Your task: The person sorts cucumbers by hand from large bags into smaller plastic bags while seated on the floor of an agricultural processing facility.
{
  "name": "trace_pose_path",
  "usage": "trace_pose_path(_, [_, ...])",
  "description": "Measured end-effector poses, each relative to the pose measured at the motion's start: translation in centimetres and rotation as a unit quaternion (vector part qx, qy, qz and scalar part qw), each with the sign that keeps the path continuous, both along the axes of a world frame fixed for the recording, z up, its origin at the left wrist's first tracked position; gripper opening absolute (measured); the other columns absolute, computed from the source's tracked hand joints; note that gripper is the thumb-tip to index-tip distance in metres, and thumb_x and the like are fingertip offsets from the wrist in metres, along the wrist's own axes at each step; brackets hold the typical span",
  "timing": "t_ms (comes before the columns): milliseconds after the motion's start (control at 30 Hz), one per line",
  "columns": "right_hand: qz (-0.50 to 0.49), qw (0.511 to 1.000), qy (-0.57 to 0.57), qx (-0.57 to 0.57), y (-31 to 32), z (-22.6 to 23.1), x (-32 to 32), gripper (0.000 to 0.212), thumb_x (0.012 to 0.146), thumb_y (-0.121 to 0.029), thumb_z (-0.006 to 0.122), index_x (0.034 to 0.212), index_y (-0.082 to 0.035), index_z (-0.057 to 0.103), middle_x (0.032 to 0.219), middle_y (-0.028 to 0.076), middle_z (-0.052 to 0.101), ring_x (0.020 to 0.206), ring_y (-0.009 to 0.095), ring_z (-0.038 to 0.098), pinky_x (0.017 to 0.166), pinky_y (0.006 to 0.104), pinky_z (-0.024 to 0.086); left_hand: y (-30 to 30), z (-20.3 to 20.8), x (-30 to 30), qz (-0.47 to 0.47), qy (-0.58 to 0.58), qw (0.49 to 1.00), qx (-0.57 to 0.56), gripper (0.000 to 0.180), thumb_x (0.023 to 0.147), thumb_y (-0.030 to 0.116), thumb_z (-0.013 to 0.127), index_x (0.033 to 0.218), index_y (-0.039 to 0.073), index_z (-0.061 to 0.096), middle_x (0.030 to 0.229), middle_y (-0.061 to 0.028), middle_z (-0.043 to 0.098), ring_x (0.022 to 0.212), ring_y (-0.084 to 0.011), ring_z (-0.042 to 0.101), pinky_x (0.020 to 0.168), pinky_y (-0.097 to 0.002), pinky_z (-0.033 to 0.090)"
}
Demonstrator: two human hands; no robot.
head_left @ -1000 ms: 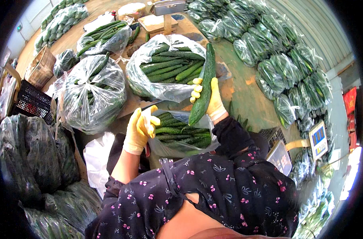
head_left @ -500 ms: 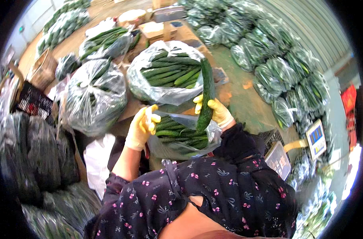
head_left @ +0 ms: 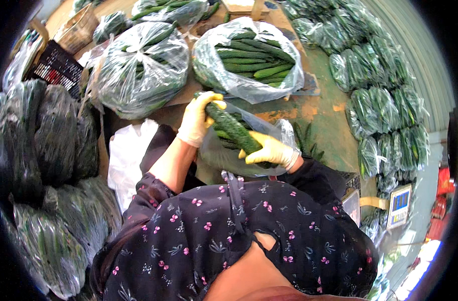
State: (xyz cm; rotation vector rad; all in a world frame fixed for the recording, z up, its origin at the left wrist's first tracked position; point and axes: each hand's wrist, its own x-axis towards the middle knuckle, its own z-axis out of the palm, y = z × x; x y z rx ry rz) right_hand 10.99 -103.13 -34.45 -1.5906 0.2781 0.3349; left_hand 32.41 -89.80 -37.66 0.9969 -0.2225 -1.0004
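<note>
A long dark green cucumber (head_left: 232, 126) slants between my two gloved hands, over an open clear plastic bag (head_left: 216, 154) of cucumbers in front of me. My left hand (head_left: 201, 116), in a yellow and white glove, wraps round its upper left end. Lower down, my right hand (head_left: 267, 149) in the same kind of glove grips the other end, thumb across the top. Beyond my hands stands another open plastic bag (head_left: 207, 60), full of cucumbers. To its left is a tied bag (head_left: 141, 75) of cucumbers.
Filled bags lie stacked at the left (head_left: 43, 135) and along the right wall (head_left: 374, 108). A black crate (head_left: 53, 65) and a woven basket (head_left: 76, 29) stand far left. By my right arm is a scale display (head_left: 399, 206). Loose cucumbers (head_left: 307, 140) lie right of the near bag.
The cucumber has tilted from upright to a slant and come lower. My left hand, apart from it before, now grips its upper end. The view has shifted downward.
</note>
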Motion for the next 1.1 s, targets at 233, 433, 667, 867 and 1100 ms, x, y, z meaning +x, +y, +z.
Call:
trace_pose_path(233, [-0.164, 0.897, -0.044, -0.409, -4.2, 2.4, -6.3, 0.073, 0.072, -0.029, 0.081, 0.131, 0.002, 0.051, 0.11, 0.01, 0.064, 0.102, 0.018, 0.059, 0.094, 0.0319, 0.046, -0.8, 1.9, -0.5, -0.063, 0.016, 0.998, 0.01, 0.061, 0.091, 0.057, 0.054, 0.119, 0.004, 0.058, 0.089, -0.0095, 0.069, 0.055, -0.01, 0.055, 0.043, -0.0193, 0.036])
trace_pose_path(433, [-0.404, 0.876, -0.038, -0.259, -17.0, 2.4, -16.0, 0.059, 0.079, -0.013, 0.072, 0.131, -0.001, 0.047, 0.089, 0.007, 0.062, 0.068, 0.016, 0.059, 0.062, 0.0299, 0.052, -0.6, 1.1, -0.4, -0.112, 0.01, 0.993, -0.029, 0.066, 0.093, 0.058, 0.048, 0.125, 0.0, 0.056, 0.087, -0.0112, 0.069, 0.048, -0.0104, 0.051, 0.039, -0.0192, 0.034])
trace_pose_path(667, [-0.504, 0.823, 0.182, -0.19, -20.2, -18.5, -29.1, 0.04, 0.08, -0.018, 0.071, 0.114, -0.004, 0.055, 0.087, 0.011, 0.063, 0.067, 0.025, 0.062, 0.058, 0.038, 0.049, 0.0, 2.3, -0.5, -0.11, 0.017, 0.994, -0.019, 0.069, 0.093, 0.06, 0.045, 0.127, 0.001, 0.055, 0.087, -0.013, 0.069, 0.048, -0.0117, 0.053, 0.04, -0.0191, 0.037])
trace_pose_path(867, [-0.285, 0.765, 0.351, -0.458, -20.8, -28.8, -45.9, 0.059, 0.079, -0.041, 0.065, 0.119, 0.001, 0.059, 0.115, 0.023, 0.064, 0.106, 0.037, 0.059, 0.087, 0.0447, 0.046, -1.9, 1.2, -1.0, -0.168, 0.06, 0.982, -0.058, 0.072, 0.093, 0.061, 0.044, 0.132, 0.0, 0.048, 0.09, -0.016, 0.069, 0.05, -0.0139, 0.057, 0.041, -0.0198, 0.041])
trace_pose_path(1100, [-0.282, 0.859, 0.07, -0.421, -26.8, -7.5, -11.3, 0.049, 0.084, -0.024, 0.068, 0.126, -0.001, 0.058, 0.118, 0.015, 0.066, 0.109, 0.024, 0.063, 0.094, 0.0333, 0.048, 0.4, 1.8, -0.8, -0.119, 0.066, 0.99, -0.031, 0.071, 0.093, 0.059, 0.046, 0.135, 0.001, 0.046, 0.095, -0.0176, 0.067, 0.055, -0.0149, 0.061, 0.043, -0.0206, 0.043])
